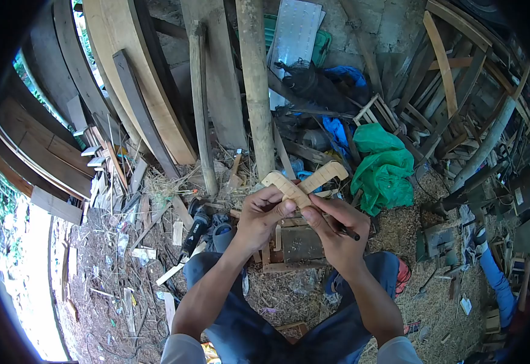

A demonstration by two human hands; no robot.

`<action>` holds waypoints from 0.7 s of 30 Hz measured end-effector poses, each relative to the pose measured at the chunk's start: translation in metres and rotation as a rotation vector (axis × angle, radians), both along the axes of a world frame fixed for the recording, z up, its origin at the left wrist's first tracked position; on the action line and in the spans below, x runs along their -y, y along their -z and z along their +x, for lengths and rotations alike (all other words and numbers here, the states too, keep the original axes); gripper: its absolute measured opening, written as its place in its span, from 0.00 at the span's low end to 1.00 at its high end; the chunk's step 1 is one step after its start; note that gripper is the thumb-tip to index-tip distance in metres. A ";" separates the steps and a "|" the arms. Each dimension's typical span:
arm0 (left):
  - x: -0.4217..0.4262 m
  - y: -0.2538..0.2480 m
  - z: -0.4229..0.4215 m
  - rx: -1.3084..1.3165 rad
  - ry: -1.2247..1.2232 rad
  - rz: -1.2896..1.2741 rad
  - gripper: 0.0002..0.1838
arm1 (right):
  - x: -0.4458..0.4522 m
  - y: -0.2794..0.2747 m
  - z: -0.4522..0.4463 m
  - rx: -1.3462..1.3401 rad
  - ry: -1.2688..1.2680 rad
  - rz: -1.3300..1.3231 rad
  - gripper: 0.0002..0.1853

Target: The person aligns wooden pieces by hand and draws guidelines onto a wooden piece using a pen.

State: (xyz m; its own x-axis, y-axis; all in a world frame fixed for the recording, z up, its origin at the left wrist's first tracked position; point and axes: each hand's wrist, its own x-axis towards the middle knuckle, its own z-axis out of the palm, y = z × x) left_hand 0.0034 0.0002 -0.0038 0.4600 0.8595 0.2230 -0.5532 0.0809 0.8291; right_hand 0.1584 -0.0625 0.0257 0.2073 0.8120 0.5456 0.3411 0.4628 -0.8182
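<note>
Two pale, flat wooden pieces with hooked ends are held up in front of me, crossing each other near my thumbs. My left hand point(261, 217) is closed on the left wooden piece point(284, 186), its thumb pressed near the crossing. The right wooden piece point(324, 176) slants up to the right, and my right hand point(341, 235) grips around the crossing from below. A dark pen point(350, 233) is tucked between the fingers of that same hand. Small marks show on the wood, too fine to read. Below the hands is a low wooden block point(302, 244).
A dark angle grinder point(195, 233) lies on the shavings-strewn ground to the left. Long boards point(137, 79) and a pole point(254, 85) lean upright ahead. A green plastic bag point(384, 173) sits beyond my right hand, with scrap wood point(444, 79) piled behind it.
</note>
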 end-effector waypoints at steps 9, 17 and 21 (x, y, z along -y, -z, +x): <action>0.001 -0.001 -0.001 -0.083 -0.055 0.060 0.20 | 0.003 -0.004 0.000 0.003 0.006 -0.011 0.12; 0.000 0.000 -0.005 -0.135 -0.058 0.065 0.23 | 0.002 -0.003 0.000 0.034 -0.006 0.008 0.13; 0.000 -0.001 -0.006 -0.152 -0.049 0.080 0.23 | 0.001 -0.001 0.000 0.018 -0.024 0.010 0.13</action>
